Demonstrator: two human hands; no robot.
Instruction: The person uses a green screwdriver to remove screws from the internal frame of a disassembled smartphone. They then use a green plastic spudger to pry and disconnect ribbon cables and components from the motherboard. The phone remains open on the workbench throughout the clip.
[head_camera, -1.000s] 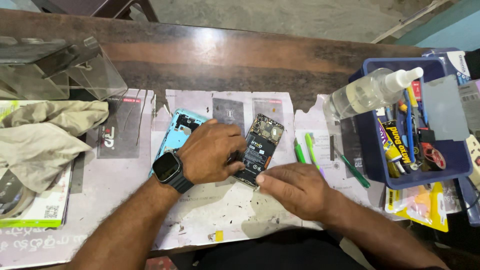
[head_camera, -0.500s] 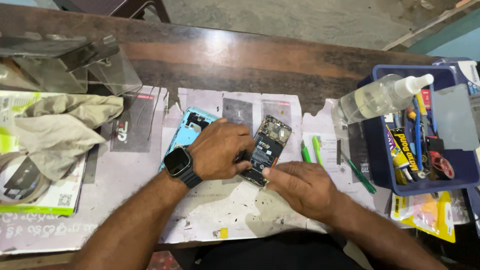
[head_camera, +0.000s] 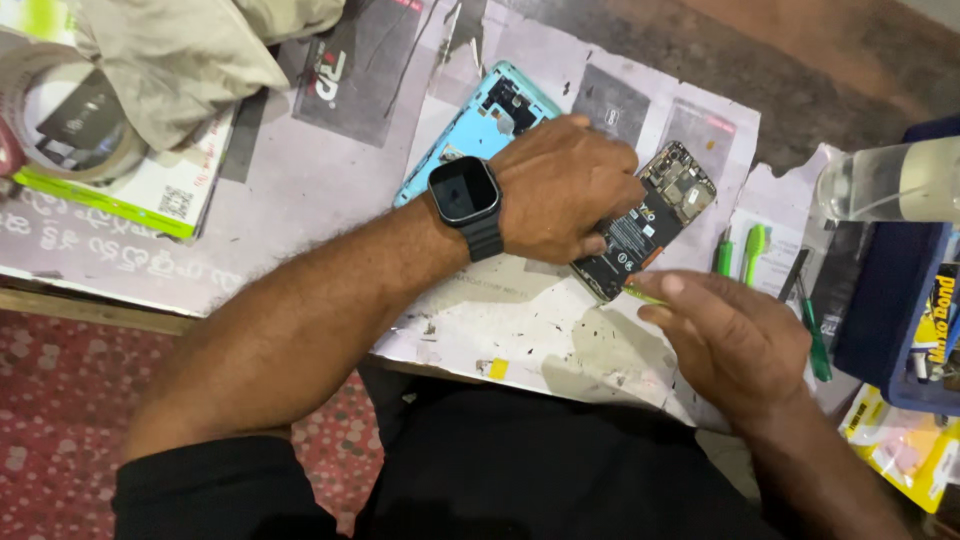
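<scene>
Fingers of the left hand (head_camera: 560, 190) press the opened phone (head_camera: 645, 222) flat on the paper (head_camera: 300, 180), while the right hand (head_camera: 735, 345) pinches a thin yellow-green tool (head_camera: 640, 292) at its lower edge, best slid shallowly.

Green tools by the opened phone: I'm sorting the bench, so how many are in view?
3. Two short green tools lie side by side right of the opened phone; a longer green tool lies beside the blue tray. Others may be hidden.
</scene>
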